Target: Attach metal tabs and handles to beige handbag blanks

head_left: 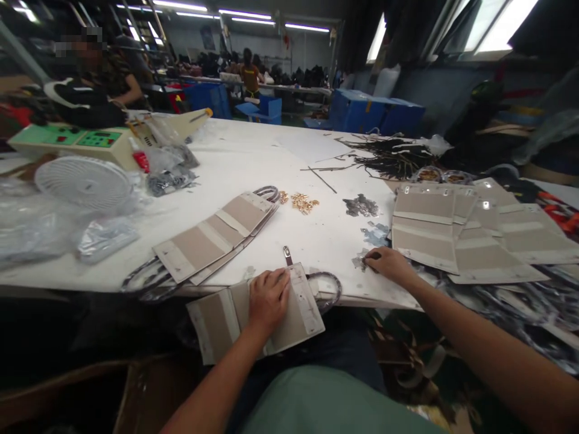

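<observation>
My left hand (270, 296) lies on a beige bag panel (305, 301) at the table's front edge, its fingers bent together near a dark strap with a metal end (288, 255). A dark looped handle (332, 289) sticks out at the panel's right. To the right, my right hand (384, 263) has its fingertips together at a small pile of thin clear or metal pieces (360, 260); what is between them is too small to tell. Beyond it lie bluish pieces (377, 233), dark metal pieces (362, 205) and gold-coloured parts (304, 204).
Stacked beige panels (212, 235) lie at the left, more panels (425, 229) at the right. Dark thin strips (393, 155) are heaped behind. A white fan (84, 182), plastic bags (106, 240) and a green-topped machine (72, 141) stand left. People are in the background.
</observation>
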Demonstrator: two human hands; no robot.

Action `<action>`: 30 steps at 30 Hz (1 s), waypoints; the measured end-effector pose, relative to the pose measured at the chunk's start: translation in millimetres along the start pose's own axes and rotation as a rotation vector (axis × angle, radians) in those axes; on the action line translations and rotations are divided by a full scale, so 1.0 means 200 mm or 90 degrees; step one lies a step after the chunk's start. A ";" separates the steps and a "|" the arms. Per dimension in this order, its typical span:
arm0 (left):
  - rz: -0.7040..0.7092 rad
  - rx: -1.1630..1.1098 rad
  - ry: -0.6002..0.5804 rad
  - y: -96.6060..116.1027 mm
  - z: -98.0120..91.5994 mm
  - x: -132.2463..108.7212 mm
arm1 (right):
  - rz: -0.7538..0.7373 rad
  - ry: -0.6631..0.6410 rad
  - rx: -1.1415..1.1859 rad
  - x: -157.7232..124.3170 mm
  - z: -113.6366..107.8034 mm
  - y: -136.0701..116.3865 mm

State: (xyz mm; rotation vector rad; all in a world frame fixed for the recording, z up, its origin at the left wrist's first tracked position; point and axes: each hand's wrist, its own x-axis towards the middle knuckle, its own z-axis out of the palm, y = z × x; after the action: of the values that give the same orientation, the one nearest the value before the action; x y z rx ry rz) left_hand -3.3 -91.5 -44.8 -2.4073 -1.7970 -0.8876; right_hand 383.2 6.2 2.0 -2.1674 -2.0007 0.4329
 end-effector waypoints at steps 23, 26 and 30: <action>-0.013 -0.039 0.017 0.00 0.01 -0.03 | -0.027 -0.331 0.479 -0.35 0.19 -0.82; -0.017 -0.043 0.021 0.00 0.02 -0.04 | -0.024 -0.349 0.454 -0.38 0.25 -0.85; -0.019 -0.050 0.027 0.00 0.02 -0.04 | -0.050 -0.314 0.396 -0.40 0.28 -0.85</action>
State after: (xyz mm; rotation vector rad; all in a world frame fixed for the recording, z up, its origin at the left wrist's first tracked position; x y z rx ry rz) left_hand -3.7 -97.5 -51.9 -2.3926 -1.8219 -1.0239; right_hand 198.6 -61.3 9.3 -1.6876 -1.7917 1.4656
